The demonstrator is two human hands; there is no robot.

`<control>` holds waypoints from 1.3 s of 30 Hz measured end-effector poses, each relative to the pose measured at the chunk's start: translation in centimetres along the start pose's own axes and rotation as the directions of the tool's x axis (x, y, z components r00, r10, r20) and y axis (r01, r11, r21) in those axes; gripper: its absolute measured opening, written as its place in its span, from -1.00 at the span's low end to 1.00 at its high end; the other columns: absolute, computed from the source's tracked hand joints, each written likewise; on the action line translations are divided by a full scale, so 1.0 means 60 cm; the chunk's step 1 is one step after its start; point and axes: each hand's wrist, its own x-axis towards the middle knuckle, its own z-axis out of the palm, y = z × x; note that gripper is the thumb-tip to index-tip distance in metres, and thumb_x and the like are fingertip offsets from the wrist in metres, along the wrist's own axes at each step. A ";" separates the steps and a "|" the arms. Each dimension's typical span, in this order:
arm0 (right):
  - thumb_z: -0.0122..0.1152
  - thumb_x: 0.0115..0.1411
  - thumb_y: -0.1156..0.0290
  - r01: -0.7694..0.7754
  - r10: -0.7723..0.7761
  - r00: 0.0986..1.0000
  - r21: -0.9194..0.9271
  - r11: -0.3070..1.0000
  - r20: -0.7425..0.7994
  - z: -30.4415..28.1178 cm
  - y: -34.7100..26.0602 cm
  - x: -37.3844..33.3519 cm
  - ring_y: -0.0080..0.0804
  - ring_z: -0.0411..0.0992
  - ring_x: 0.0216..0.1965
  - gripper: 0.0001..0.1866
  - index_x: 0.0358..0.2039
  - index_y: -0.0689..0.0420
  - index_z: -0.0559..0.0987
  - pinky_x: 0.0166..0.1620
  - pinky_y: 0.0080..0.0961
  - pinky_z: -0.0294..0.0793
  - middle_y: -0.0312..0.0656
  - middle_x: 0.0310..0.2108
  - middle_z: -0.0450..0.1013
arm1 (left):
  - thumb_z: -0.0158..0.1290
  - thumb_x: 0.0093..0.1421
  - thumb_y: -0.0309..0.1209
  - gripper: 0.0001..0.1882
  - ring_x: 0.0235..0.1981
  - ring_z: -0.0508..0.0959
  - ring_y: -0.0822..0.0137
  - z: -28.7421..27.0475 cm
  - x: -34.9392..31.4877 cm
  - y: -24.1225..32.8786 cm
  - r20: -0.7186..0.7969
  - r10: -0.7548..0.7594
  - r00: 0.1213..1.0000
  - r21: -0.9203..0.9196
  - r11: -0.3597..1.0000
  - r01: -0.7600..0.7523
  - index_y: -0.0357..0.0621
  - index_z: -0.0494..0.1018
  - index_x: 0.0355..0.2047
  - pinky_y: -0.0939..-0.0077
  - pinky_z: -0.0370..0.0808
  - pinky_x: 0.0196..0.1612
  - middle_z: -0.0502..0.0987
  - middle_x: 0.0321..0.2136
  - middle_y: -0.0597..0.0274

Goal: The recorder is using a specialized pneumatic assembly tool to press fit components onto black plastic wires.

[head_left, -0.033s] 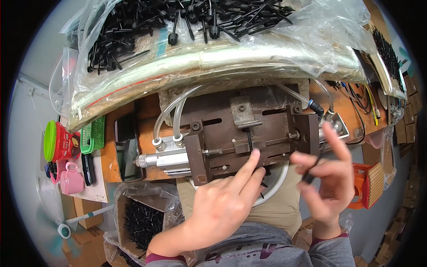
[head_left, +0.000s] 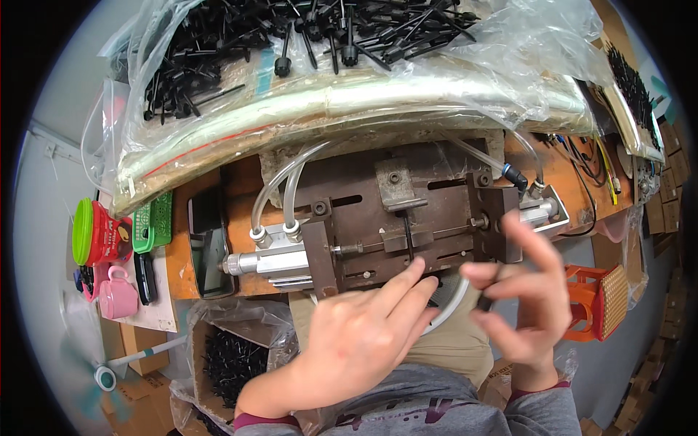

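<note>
— Where do we have our two hands now?
— Our left hand (head_left: 371, 320) is at the front edge of the bench (head_left: 180, 272), in the middle. Its forefinger is stretched forward to the near end of a black rod (head_left: 408, 231). The thumb is hidden below, so we cannot tell whether this hand grips the rod.
— And our right hand (head_left: 527, 298)?
— It is closed on a small black piece (head_left: 484, 301), pinched between thumb and fingers. We see it just in front of the right part of the fixture, and it is slightly blurred.
— Where exactly does the rod lie?
— It lies in the middle of the brown metal fixture (head_left: 356, 218), pointing from the far edge of the bench toward us. On the fixture's left side we find a silver cylinder (head_left: 280, 260) with clear hoses.
— What do we have around it?
— Under the front edge, on our lap, a white round bowl (head_left: 458, 304) shows partly. Near the front left corner of the bench lies a phone (head_left: 209, 243), and farther left stands a pink mug (head_left: 118, 298). Along the far edge, a plastic-covered tray (head_left: 327, 102) carries many black parts (head_left: 349, 52).
</note>
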 end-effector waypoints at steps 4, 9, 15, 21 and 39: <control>0.41 -0.05 0.66 0.153 -0.100 0.974 -0.265 0.952 0.205 0.016 0.009 -0.006 -0.05 0.54 -0.06 -0.67 -0.21 0.34 0.60 -0.06 -0.31 0.59 0.09 0.09 0.45 | 0.29 0.07 -0.52 -0.78 -0.38 0.68 0.24 -0.067 0.076 -0.024 -0.346 0.214 0.913 0.149 0.974 -0.172 -0.22 0.63 -0.22 0.51 0.59 -0.34 0.67 -0.18 0.07; 0.27 -0.01 0.62 0.244 -0.115 0.946 -0.428 0.870 0.304 0.049 0.018 -0.002 -0.13 0.56 -0.21 -0.75 -0.25 0.34 0.55 -0.15 -0.37 0.58 0.15 0.13 0.42 | 0.23 0.04 -0.52 -0.80 -0.16 0.57 0.10 -0.116 0.210 -0.099 -0.458 0.242 0.856 0.312 0.945 -0.100 -0.17 0.62 -0.27 0.30 0.52 -0.05 0.59 -0.32 0.15; 0.22 0.00 0.54 0.337 -0.133 0.921 -0.578 0.743 0.365 0.065 0.007 0.014 -0.54 0.45 -0.53 -0.81 -0.32 0.24 0.53 -0.39 -0.58 0.46 0.11 0.13 0.47 | 0.26 0.04 -0.45 -0.77 -0.21 0.63 0.06 -0.115 0.269 -0.147 -0.338 0.129 0.932 0.365 0.931 0.003 -0.19 0.64 -0.25 0.23 0.57 -0.09 0.65 -0.33 0.12; 0.28 -0.01 0.49 0.324 -0.076 0.910 -0.584 0.745 0.408 0.055 -0.001 0.022 -0.57 0.45 -0.57 -0.78 -0.29 0.19 0.54 -0.47 -0.58 0.43 0.03 0.09 0.51 | 0.31 0.07 -0.44 -0.73 -0.39 0.58 0.48 -0.144 0.208 -0.096 -0.394 0.107 0.913 0.054 0.994 -0.093 -0.24 0.65 -0.20 0.59 0.52 -0.30 0.61 -0.41 0.26; 0.29 -0.03 0.61 0.564 -0.220 0.820 -0.812 0.152 0.528 -0.001 0.047 0.426 -0.15 0.55 -0.17 -0.83 -0.36 0.22 0.64 -0.19 -0.32 0.60 -0.11 -0.29 0.51 | 0.32 0.00 -0.49 -0.70 -0.39 0.65 0.29 0.048 -0.031 0.006 -0.164 0.075 0.984 0.166 0.985 -0.047 -0.27 0.58 -0.22 0.50 0.57 -0.36 0.53 0.09 -0.12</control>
